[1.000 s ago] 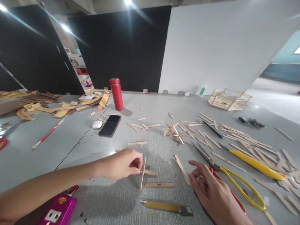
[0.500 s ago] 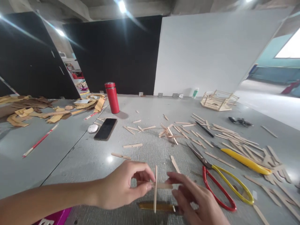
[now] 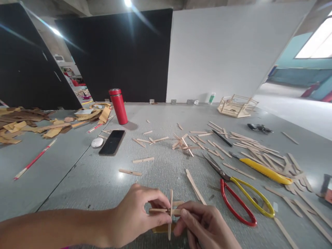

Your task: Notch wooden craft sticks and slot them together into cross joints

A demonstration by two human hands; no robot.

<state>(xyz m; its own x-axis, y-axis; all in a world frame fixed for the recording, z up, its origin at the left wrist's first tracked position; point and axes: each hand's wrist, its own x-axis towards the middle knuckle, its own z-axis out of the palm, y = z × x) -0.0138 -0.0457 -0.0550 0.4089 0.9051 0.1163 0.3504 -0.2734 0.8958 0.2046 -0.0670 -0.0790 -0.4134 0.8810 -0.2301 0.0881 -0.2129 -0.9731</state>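
My left hand (image 3: 137,214) pinches a small cross of wooden craft sticks (image 3: 171,197) between thumb and fingers. One stick stands upright in view, and others run crosswise through it. My right hand (image 3: 204,223) has its thumb and forefinger closed on the right end of the crosswise stick; its other fingers are curled under. Beneath the hands an amber strip (image 3: 159,229) lies on the table, mostly covered. Beyond my right hand lies a loose craft stick (image 3: 193,183). To the right are scissors (image 3: 225,177) with one red and one yellow handle, blades partly apart.
A yellow utility knife (image 3: 264,170) lies by a heap of craft sticks (image 3: 261,152). Farther back stand a stick frame (image 3: 236,112) and a red flask (image 3: 118,107). A phone (image 3: 112,142) and white round case (image 3: 97,142) lie left. Cardboard scraps (image 3: 52,126) cover the far left.
My right hand has moved left and closed on the crosswise stick's right end; its fingers were apart before. The left hand keeps its pinch. The view has shifted slightly.
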